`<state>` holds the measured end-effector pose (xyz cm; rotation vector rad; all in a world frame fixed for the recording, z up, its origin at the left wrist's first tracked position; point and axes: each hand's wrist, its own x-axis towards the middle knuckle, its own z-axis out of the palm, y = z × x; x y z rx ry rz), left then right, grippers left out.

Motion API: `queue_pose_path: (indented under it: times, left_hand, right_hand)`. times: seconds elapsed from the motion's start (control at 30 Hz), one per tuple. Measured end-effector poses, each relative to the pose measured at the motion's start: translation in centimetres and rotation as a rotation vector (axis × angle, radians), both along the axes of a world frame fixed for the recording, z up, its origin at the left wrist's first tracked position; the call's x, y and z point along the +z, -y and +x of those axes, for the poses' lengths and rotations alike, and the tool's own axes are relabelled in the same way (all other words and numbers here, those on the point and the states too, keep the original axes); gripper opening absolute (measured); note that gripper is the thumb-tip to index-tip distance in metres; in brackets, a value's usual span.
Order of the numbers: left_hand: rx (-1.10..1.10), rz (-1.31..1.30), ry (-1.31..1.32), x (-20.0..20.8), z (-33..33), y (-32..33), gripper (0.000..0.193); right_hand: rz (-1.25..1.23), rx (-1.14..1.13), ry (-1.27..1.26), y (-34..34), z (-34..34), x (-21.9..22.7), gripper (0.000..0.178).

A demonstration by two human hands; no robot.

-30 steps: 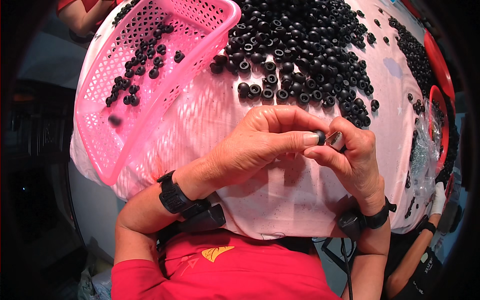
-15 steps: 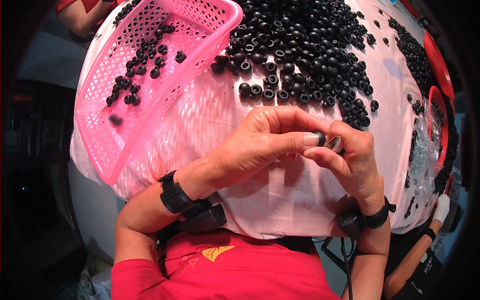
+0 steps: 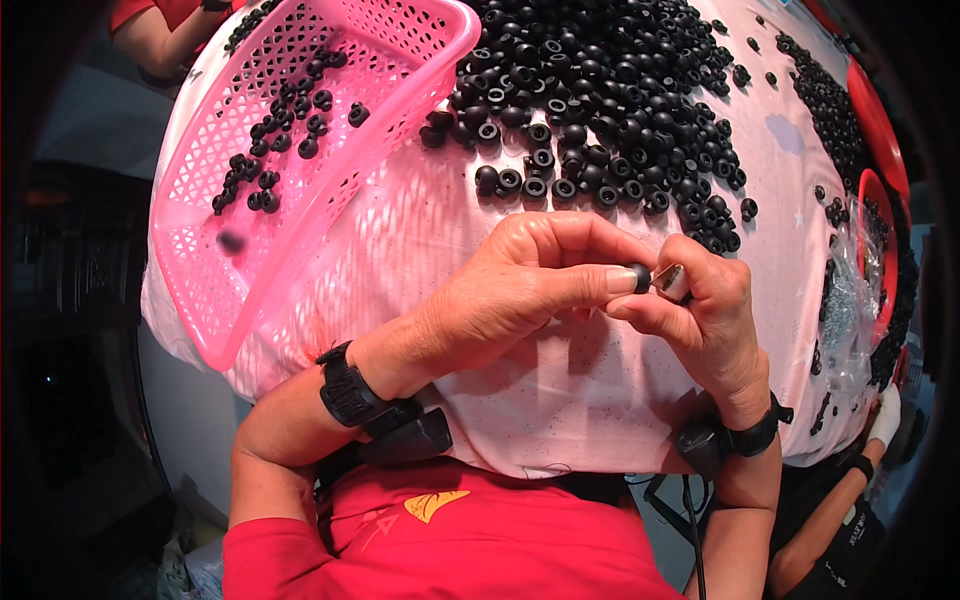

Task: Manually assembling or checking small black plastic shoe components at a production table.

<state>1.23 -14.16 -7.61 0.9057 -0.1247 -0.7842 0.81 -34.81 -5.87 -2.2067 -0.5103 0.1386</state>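
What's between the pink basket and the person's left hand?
Head view: only pale pink cloth, dappled with light, between the pink basket and the left hand.

Head cam only: left fisheye of a pair, looking steeply down over red short-sleeved fabric shirt (image 3: 500,540) onto pink cloth-covered bench (image 3: 540,420), close range, edges bent.
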Motion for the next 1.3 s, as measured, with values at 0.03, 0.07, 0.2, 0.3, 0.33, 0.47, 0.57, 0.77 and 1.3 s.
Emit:
queue_pose_path:
  times: [0.03,0.07,0.2,0.3,0.33,0.47,0.57,0.77,1.3]
  left_hand:
    - [0.001,0.001,0.000,0.0,0.0,0.0,0.025]
    - [0.005,0.007,0.006,-0.1,0.0,0.0,0.025]
    - [0.023,0.046,0.028,-0.2,-0.1,0.1,0.024]
    - [0.020,0.052,0.016,-0.1,-0.1,0.1,0.024]
    - [0.021,0.053,0.016,-0.1,-0.1,0.1,0.024]
    - [0.007,0.046,0.031,-0.2,0.0,0.0,0.025]
    - [0.013,0.014,-0.007,-0.2,-0.1,0.3,0.025]
    - [0.075,0.046,-0.029,0.2,0.0,0.2,0.025]
    - [0.019,-0.025,-0.074,-0.4,0.0,0.0,0.023]
  right_hand:
    - [0.001,0.001,0.000,0.0,0.0,0.0,0.043]
    - [-0.015,0.008,0.007,0.0,0.0,0.0,0.042]
    - [-0.012,0.017,-0.017,0.1,0.0,0.0,0.041]
    - [-0.025,0.028,0.010,0.0,0.0,0.1,0.039]
    - [-0.024,0.029,0.010,0.0,0.0,0.1,0.039]
    - [-0.014,0.049,0.033,-0.2,0.0,0.0,0.037]
    - [0.081,0.042,0.059,0.1,-0.3,-0.6,0.031]
    - [0.173,-0.038,0.270,-0.2,-0.5,0.4,0.031]
    - [0.480,-0.129,-0.193,-0.1,-0.2,0.4,0.009]
